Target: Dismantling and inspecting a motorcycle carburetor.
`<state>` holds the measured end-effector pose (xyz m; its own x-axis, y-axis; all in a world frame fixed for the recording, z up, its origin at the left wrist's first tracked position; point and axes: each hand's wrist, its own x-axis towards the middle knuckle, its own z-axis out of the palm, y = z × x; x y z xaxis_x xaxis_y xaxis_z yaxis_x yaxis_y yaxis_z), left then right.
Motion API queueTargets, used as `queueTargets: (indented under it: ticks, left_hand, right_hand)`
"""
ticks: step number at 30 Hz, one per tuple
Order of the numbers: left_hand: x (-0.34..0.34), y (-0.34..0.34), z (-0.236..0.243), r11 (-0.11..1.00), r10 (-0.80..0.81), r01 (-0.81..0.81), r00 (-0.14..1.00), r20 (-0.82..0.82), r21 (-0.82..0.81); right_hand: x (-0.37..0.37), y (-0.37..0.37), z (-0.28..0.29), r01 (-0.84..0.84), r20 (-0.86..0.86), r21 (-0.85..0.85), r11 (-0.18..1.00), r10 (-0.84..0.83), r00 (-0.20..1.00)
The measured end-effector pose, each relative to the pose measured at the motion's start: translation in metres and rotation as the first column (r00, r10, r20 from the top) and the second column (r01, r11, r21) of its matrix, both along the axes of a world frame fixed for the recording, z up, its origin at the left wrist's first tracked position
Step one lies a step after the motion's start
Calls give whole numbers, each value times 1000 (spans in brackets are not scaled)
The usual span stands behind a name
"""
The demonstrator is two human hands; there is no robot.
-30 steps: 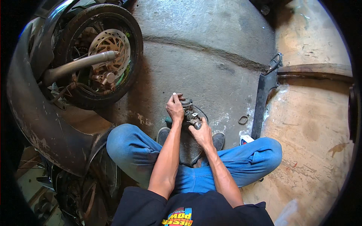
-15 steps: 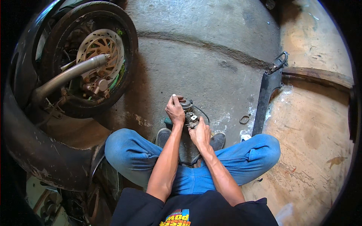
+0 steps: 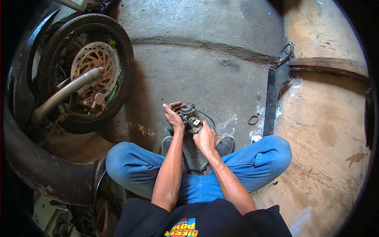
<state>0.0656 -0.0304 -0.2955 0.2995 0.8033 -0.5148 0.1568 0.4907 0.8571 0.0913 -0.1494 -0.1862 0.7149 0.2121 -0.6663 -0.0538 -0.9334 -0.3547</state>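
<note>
A small grey metal carburetor (image 3: 192,119) with a round cap and a thin black hose is up between my hands, above the floor in front of my feet. My right hand (image 3: 205,138) is closed on its near right side, with the fingertips partly hidden from above. Along its left side my left hand (image 3: 174,117) stands with fingers stretched toward the far end and the thumb apart. That palm lies close against the carburetor; whether it bears any weight cannot be seen. A greenish thing (image 3: 170,129) shows partly below my left wrist.
A motorcycle front wheel (image 3: 85,73) with brake disc and fork stands at left, beside dark body panels (image 3: 51,173). A long black plastic part (image 3: 272,98) lies at right by a wooden board (image 3: 319,126). A small dark ring (image 3: 253,119) rests on the concrete floor (image 3: 197,75).
My left hand's fingers have loosened and spread away from the carburetor's top, the thumb moving left. My right hand keeps its grip. The whole view has shifted slightly.
</note>
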Motion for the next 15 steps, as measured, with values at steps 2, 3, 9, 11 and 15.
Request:
queueTargets:
  ticks: [2,3,9,11,15]
  left_hand:
    - [3,-1,2,1000,25,-25,1000,-9,-14]
    - [1,-1,1,1000,10,-10,1000,-1,-2]
    - [-8,-4,-4,999,-39,41,997,-60,30]
    - [-6,-5,-5,997,-62,66,990,-127,27]
    - [-1,-3,-2,998,-57,52,968,-246,-30]
  right_hand:
    - [-1,-1,-3,4,21,-5,1000,-3,1000]
    - [0,1,-4,9,3,10,1000,-9,1000]
    - [3,6,5,9,-84,-18,1000,-11,996]
    - [8,4,5,8,-116,-3,1000,-8,993]
    - [13,4,3,-4,-153,17,1000,7,988]
